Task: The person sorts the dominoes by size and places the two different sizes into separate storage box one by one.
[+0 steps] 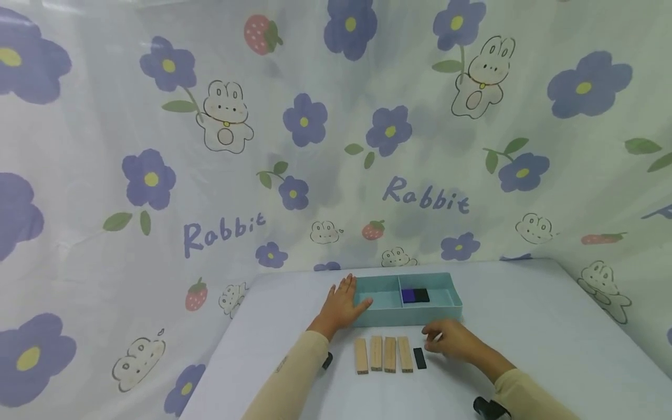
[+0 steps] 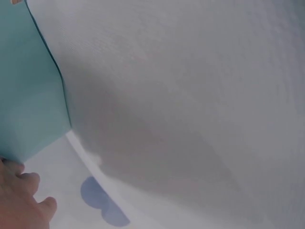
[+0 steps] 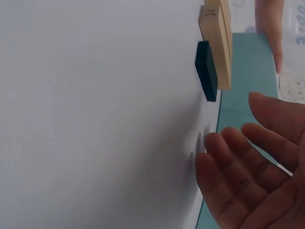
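My left hand (image 1: 341, 304) rests against the left end of a teal two-compartment box (image 1: 409, 317), its fingers extended along the side. In the right compartment lie a purple block (image 1: 408, 296) and a black block (image 1: 422, 296), side by side. Over the table in front of the box, my right hand (image 1: 452, 338) holds nothing; its fingers are loosely bent in the right wrist view. Just left of it lies a small dark flat block (image 1: 419, 358), apart from the fingers. Several wooden blocks (image 1: 390, 354) lie in a row beside that one.
A white cloth covers the table (image 1: 525, 326). Behind it hangs a curtain (image 1: 336, 175) printed with flowers and rabbits. A black wrist device (image 1: 490, 408) is on the right forearm, and part of another (image 1: 328, 361) shows by the left wrist.
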`<control>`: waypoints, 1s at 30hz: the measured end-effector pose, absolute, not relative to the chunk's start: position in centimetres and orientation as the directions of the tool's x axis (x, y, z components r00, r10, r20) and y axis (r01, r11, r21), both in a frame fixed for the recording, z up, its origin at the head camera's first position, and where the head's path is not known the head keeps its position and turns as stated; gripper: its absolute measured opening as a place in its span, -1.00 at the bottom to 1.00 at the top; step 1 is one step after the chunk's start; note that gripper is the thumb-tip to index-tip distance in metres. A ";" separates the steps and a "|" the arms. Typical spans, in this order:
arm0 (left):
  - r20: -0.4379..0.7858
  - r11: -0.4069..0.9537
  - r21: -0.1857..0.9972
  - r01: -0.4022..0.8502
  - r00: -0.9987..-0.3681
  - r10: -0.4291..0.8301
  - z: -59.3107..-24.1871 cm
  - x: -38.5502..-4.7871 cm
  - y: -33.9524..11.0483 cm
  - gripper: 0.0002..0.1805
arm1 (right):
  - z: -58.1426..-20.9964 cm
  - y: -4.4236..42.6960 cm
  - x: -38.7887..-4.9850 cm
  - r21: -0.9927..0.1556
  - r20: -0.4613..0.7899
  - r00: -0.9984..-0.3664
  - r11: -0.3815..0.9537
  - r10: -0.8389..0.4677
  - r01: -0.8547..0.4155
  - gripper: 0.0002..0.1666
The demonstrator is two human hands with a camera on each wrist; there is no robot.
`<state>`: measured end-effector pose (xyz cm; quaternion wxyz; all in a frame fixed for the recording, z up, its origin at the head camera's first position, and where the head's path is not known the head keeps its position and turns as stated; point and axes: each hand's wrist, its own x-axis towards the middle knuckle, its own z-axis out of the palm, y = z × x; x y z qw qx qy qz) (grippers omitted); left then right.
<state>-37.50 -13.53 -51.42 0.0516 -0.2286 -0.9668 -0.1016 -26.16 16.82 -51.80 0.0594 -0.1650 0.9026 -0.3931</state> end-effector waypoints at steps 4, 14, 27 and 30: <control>0.134 0.876 0.186 0.444 -0.895 0.426 -52.0 -37.4 -13.3 0.09 | -52.1 16.4 -25.7 -0.709 0.005 -0.937 0.659 -0.350 -0.250 -0.53; 0.139 0.876 0.182 0.447 -0.893 0.427 -52.2 -37.0 -12.8 0.07 | -53.1 15.8 -25.6 -0.616 -0.081 -0.941 0.759 -0.329 -0.212 -0.45; 0.164 0.874 0.180 0.450 -0.890 0.425 -50.7 -37.4 -13.4 0.04 | -53.0 15.7 -26.2 -0.667 -0.039 -0.943 0.712 -0.329 -0.221 -0.59; 0.135 0.877 0.181 0.446 -0.894 0.427 -50.8 -37.1 -13.4 0.07 | -53.2 16.0 -26.1 -0.699 -0.050 -0.930 0.678 -0.364 -0.228 -0.61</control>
